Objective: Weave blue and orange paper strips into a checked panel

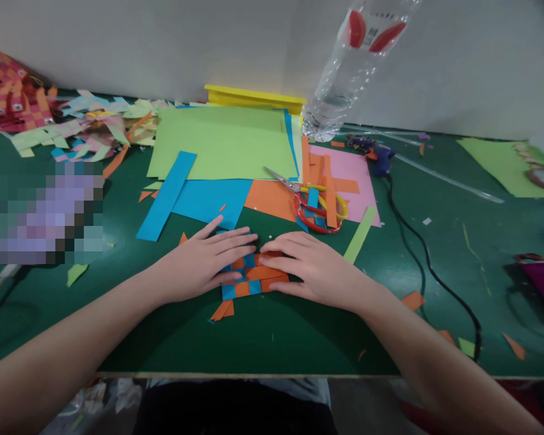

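Observation:
A small checkered weave of blue and orange paper strips [254, 286] lies flat on the green table in front of me. My left hand [211, 260] rests on its left part with the fingers stretched out and apart, so it is open. From the other side, my right hand [310, 266] touches the loose orange strip ends with bent, spread fingers, also open. Both hands cover parts of the weave. Just beyond the right hand, scissors with red and yellow handles [298, 211] lie among orange strips. A loose blue strip [167, 196] lies past my left hand.
Green paper sheets [222, 142] are stacked at the back, beside a tilted plastic bottle [340, 90]. A glue gun [381, 162] trails a black cord on the right. To the left lie a blurred-out device [45, 214] and piled woven paper pieces [18, 96].

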Available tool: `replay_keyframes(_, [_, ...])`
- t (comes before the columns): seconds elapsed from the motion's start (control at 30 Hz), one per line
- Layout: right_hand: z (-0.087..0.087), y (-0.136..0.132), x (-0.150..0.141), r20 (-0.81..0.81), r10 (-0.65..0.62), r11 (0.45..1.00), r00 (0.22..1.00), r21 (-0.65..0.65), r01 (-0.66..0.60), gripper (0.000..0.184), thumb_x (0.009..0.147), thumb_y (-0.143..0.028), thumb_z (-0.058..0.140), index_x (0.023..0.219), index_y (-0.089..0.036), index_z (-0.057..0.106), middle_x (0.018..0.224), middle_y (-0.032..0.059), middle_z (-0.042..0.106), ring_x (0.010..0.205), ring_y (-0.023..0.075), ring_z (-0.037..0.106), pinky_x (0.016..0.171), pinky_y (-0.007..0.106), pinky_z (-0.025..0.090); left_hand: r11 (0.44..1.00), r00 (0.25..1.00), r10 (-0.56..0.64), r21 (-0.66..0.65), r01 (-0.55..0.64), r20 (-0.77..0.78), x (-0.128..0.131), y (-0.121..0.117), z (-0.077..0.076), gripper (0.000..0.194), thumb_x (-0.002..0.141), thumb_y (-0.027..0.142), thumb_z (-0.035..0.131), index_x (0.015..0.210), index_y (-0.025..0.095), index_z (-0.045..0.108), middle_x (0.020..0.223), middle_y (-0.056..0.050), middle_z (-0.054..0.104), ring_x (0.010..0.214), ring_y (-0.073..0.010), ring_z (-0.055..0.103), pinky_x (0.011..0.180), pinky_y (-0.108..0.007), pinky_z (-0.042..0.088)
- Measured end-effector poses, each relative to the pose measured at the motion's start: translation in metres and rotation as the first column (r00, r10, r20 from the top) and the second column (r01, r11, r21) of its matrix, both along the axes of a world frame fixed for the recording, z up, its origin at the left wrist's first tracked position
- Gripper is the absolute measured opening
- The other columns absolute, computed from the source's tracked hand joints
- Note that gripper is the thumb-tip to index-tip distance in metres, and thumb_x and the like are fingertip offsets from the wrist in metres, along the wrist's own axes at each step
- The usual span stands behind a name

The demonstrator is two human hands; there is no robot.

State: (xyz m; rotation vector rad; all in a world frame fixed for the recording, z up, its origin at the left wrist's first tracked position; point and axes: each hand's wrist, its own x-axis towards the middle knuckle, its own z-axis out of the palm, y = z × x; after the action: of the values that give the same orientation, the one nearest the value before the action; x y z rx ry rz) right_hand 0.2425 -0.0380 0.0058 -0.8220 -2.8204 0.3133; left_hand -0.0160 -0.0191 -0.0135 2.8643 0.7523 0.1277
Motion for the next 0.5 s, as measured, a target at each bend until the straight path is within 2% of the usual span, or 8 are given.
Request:
replay_keyframes(0.27, [0.002,0.0,0.0,-0.005,-0.01,1.0,1.0,0.009,0.01,0.039,0.089,-0.04,0.054,0.118,-0.014,0.059,0.122,0.0077,0.06,0.114,0.0237,0.05,0.099,0.041,0.042,1.0,1.0,0.008,-0.003,-0.008,0.022,0.0,0.0,0.002,0.048,0.096,0.04,0.042,0.139,0.019,0.036,0.148,-0.005,0.036,0.14,-0.0196,0.023,0.117,-0.045,0.002])
replay_keyframes(0.4, [0.004,-0.001,-0.001,-0.015,-0.025,1.0,1.0,0.009,0.025,0.043,0.089,-0.042,0.053,0.121,-0.013,0.057,0.122,0.0089,0.06,0.114,0.0235,0.051,0.099,0.041,0.042,0.997,0.999,0.032,0.067,-0.034,0.037,-0.004,0.001,0.005,0.05,0.097,0.043,0.039,0.14,0.019,0.034,0.149,-0.005,0.035,0.14,-0.0193,0.023,0.117,-0.045,0.005])
replay_keyframes(0.5, [0.004,-0.002,-0.004,-0.03,-0.047,0.999,0.998,0.024,0.048,0.045,0.091,-0.043,0.049,0.124,-0.013,0.054,0.124,0.0105,0.059,0.113,0.024,0.052,0.097,0.043,0.043,0.988,0.997,0.058,0.14,-0.066,0.059,-0.01,0.004,0.009,0.041,0.099,0.035,0.034,0.136,0.019,0.041,0.143,-0.005,0.044,0.136,-0.0196,0.031,0.116,-0.045,0.013])
